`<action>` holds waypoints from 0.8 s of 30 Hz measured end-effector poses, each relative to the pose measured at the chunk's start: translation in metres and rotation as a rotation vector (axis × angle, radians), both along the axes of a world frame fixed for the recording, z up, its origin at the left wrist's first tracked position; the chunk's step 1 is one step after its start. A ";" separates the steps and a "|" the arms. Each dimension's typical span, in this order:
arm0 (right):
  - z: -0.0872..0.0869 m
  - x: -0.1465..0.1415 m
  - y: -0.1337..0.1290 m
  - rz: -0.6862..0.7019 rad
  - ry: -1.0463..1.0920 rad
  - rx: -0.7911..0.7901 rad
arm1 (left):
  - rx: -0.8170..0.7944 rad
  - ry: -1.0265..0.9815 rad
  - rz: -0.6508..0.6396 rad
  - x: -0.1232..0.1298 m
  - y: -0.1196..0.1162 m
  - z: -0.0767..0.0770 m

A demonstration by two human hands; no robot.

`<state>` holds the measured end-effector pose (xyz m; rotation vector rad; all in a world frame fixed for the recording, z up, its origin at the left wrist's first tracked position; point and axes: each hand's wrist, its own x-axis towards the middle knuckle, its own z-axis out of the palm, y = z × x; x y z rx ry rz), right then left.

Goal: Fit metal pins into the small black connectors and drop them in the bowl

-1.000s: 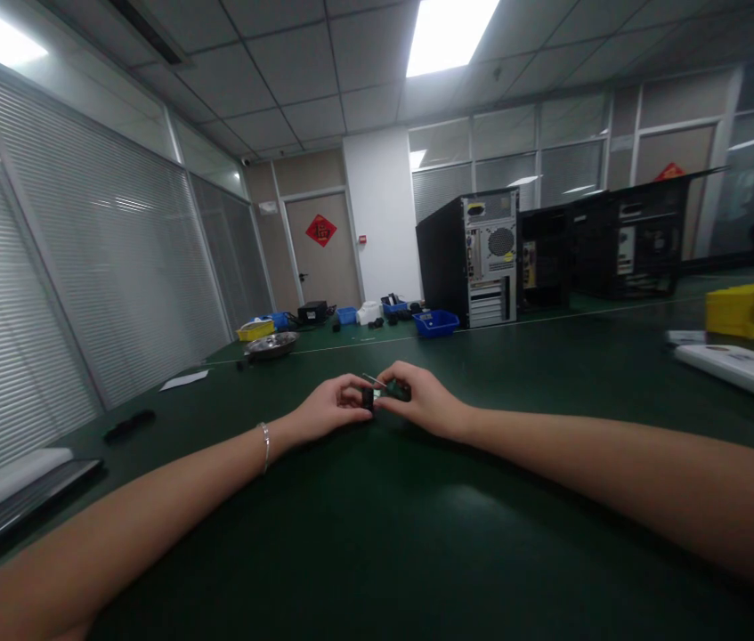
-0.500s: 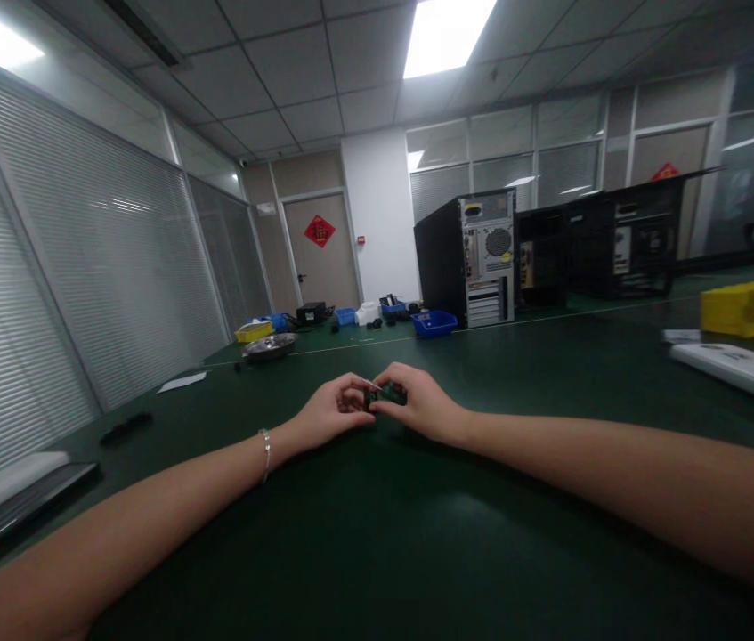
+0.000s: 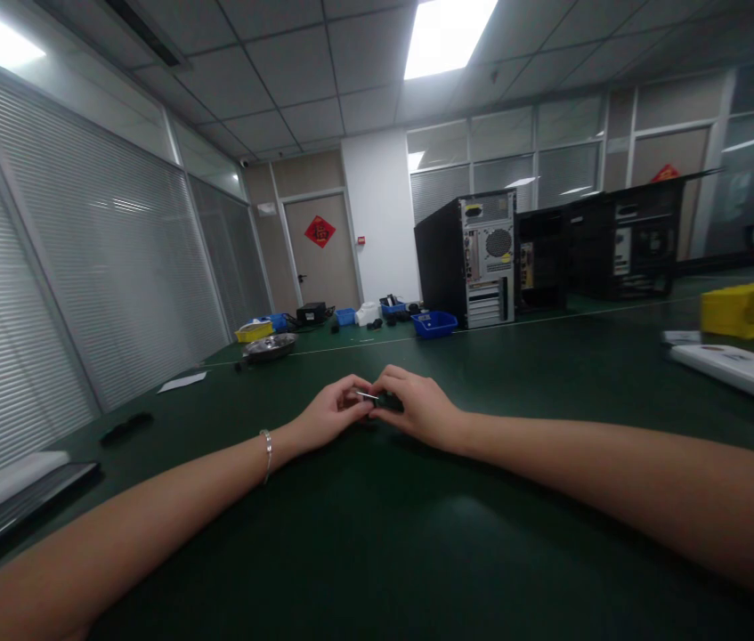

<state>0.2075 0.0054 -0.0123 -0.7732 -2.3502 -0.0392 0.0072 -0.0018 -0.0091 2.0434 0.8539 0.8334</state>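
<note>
Both hands meet over the middle of the dark green table (image 3: 417, 516). Between their fingertips is a small, thin piece (image 3: 367, 395) with a pale, shiny edge; its kind is too small to make out. My left hand (image 3: 331, 409) is closed, thumb and fingers pinching the piece's left side. A silvery bracelet (image 3: 266, 454) circles that wrist. My right hand (image 3: 420, 402) is curled, with its fingertips pressed at the piece's right end. The fingers hide much of the piece.
Beyond the hands are a metal dish (image 3: 270, 347), a blue bin (image 3: 434, 324) and a computer case (image 3: 463, 258). At right lie a white device (image 3: 741, 372) and a yellow bin (image 3: 750, 309). A dark object (image 3: 126, 429) and a flat black-edged panel (image 3: 22, 516) are at left.
The thin piece has tilted and shifted slightly left and down between the fingertips. My left fingers have closed in more, and both hands remain in nearly the same place.
</note>
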 end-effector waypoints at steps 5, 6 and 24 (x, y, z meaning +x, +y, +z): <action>-0.001 0.000 0.000 0.050 0.067 -0.024 | -0.081 -0.185 0.046 -0.002 0.012 0.001; -0.001 0.001 0.000 0.050 0.085 -0.035 | -0.087 -0.254 0.091 -0.006 0.019 0.002; -0.002 0.006 0.004 0.196 0.026 -0.139 | 0.092 -0.875 1.190 -0.233 0.093 0.009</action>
